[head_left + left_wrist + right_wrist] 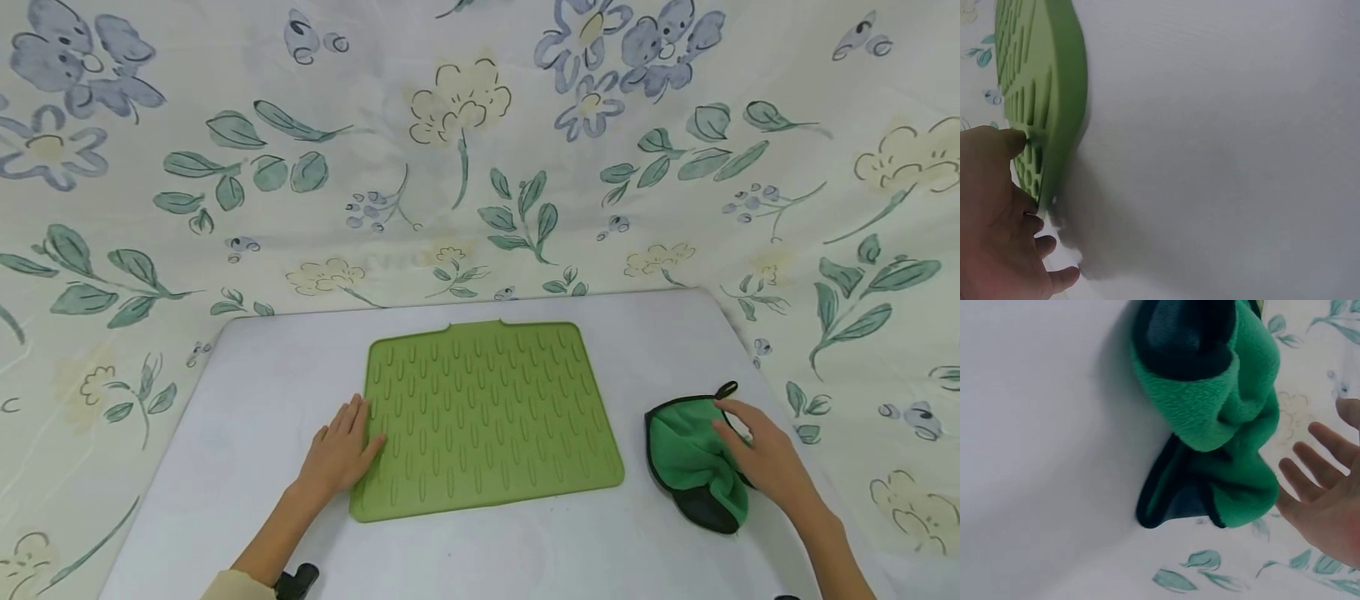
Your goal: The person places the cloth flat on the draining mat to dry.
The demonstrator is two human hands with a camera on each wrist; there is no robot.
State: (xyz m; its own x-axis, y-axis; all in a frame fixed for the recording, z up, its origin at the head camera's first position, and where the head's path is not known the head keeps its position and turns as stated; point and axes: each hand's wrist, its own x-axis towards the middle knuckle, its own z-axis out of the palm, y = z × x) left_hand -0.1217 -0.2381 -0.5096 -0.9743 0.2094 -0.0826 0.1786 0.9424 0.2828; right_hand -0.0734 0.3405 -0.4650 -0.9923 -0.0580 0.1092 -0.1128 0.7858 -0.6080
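Observation:
A green ribbed silicone mat (487, 417) lies on the white table, its surface covered in raised oval ridges. At its left edge rests my left hand (337, 446), fingers extended along the side and thumb over the ridges. In the left wrist view, the thumb of the left hand (991, 206) touches the top of the mat (1041, 94). A crumpled green cloth (686, 442) with dark trim and a small hanging loop is to the right of the mat. My right hand (772, 462) hovers at its right side; the right wrist view shows its fingers (1316, 462) spread beside the cloth (1247, 481).
The white table (277, 375) has rounded far corners. Behind it and along its sides hangs a pale floral fabric (420, 200). A black wrist device (296, 581) is strapped near my left forearm at the bottom of the head view.

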